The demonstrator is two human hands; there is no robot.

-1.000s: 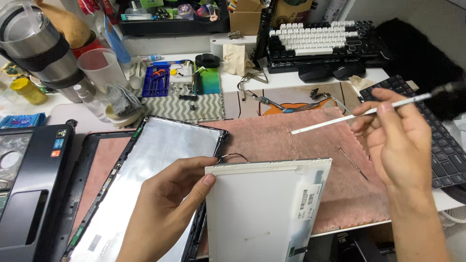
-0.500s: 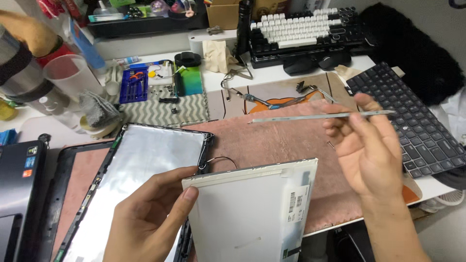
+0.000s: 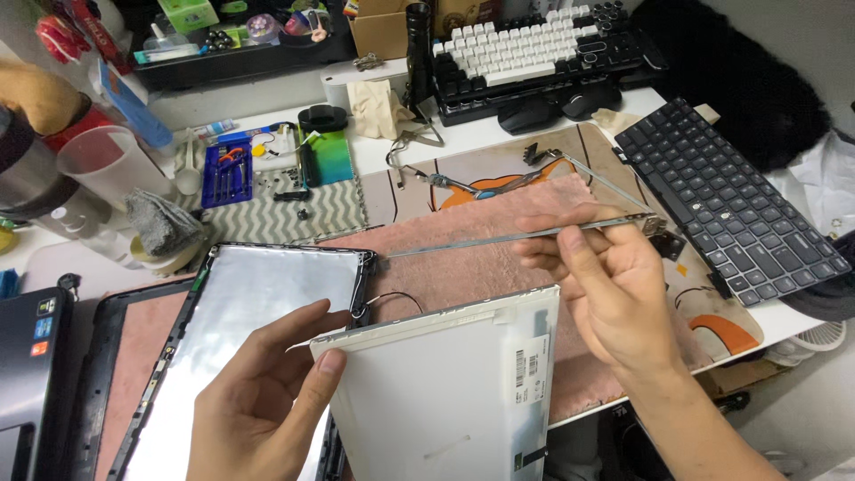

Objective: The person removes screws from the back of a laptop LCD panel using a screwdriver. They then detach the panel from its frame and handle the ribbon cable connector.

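My left hand (image 3: 267,392) grips the left edge of a bare white screen panel (image 3: 445,401), which is lifted and tilted up off the open laptop lid (image 3: 258,303) with its silvery foil lining. A thin black cable (image 3: 392,298) runs from the lid's corner toward the panel. My right hand (image 3: 606,294) pinches a long thin metal bracket strip (image 3: 481,240), holding it level above the pink cloth mat (image 3: 472,267). The strip's hinge end (image 3: 655,227) sticks out past my fingers to the right.
A loose black laptop keyboard (image 3: 739,214) lies at the right. A white and black mechanical keyboard (image 3: 534,49) and a mouse (image 3: 530,111) sit at the back. A blue bit case (image 3: 227,169), screws, cups (image 3: 107,165) and a laptop base (image 3: 31,374) crowd the left.
My right hand has come down and leftward with the metal strip, which went from slanted to nearly level over the mat. My left hand still holds the panel.
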